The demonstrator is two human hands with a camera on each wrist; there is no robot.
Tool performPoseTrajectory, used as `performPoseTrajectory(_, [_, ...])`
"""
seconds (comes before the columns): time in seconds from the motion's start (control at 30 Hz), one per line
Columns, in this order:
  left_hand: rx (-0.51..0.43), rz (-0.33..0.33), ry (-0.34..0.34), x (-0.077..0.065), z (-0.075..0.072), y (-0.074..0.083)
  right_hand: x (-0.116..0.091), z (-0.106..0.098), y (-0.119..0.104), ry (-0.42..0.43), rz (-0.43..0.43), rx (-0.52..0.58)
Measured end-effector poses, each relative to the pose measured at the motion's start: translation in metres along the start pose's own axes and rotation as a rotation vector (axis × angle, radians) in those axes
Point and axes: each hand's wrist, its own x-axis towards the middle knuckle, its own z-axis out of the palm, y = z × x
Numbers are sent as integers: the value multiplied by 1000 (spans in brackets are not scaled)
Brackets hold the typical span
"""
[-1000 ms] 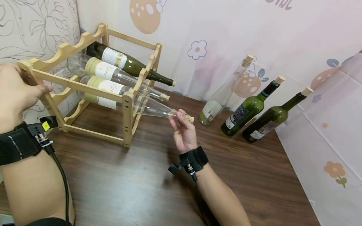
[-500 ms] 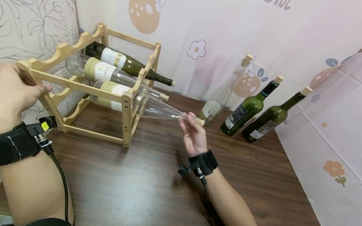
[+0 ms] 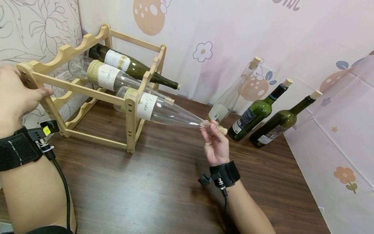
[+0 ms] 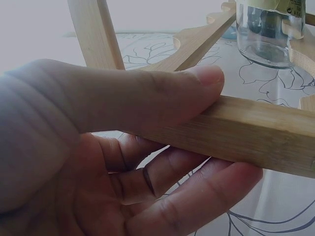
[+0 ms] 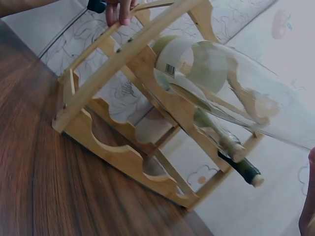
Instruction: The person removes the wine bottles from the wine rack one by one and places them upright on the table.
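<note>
My right hand [image 3: 217,143] pinches the neck of a clear glass bottle [image 3: 175,113] just below its cork. The bottle slants down from the wooden wine rack [image 3: 130,126], its labelled base end still inside the frame. My left hand [image 3: 21,92] grips the rack's near left corner; in the left wrist view its thumb lies over a wooden bar [image 4: 256,130] with the fingers curled beneath. Another clear bottle [image 3: 108,76] and a dark green bottle [image 3: 134,70] lie in the rack's upper level, corks toward the right. In the right wrist view the pulled bottle [image 5: 236,83] spans the upper right.
Three corked bottles stand at the back right of the dark wooden table [image 3: 140,188]: a clear bottle [image 3: 220,109], a green bottle [image 3: 252,113] and a darker green bottle [image 3: 276,125]. A patterned curtain [image 3: 222,29] hangs right behind them.
My right hand has moved right and slightly toward me, drawing the clear bottle farther out of the rack, so its label now shows past the front post. My left hand stays on the corner.
</note>
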Motion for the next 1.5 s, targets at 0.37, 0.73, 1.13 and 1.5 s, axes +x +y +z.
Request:
performPoseTrajectory(0.37, [-25,26,-8,3,2,-4,-13,-17,-33,-95,-19,55])
performPoseTrajectory(0.73, [-15,16,-4,5,5,-4,-26,-32,-80,-200,-74,62])
performPoseTrajectory(1.13, [-46,-20,1,1,11,-4,-31,-20,-142,-179,-179,-98])
performPoseTrajectory(1.5, [-94,-74,-7,-2,17,-5,-30,-1,-180,-127,-323,-388])
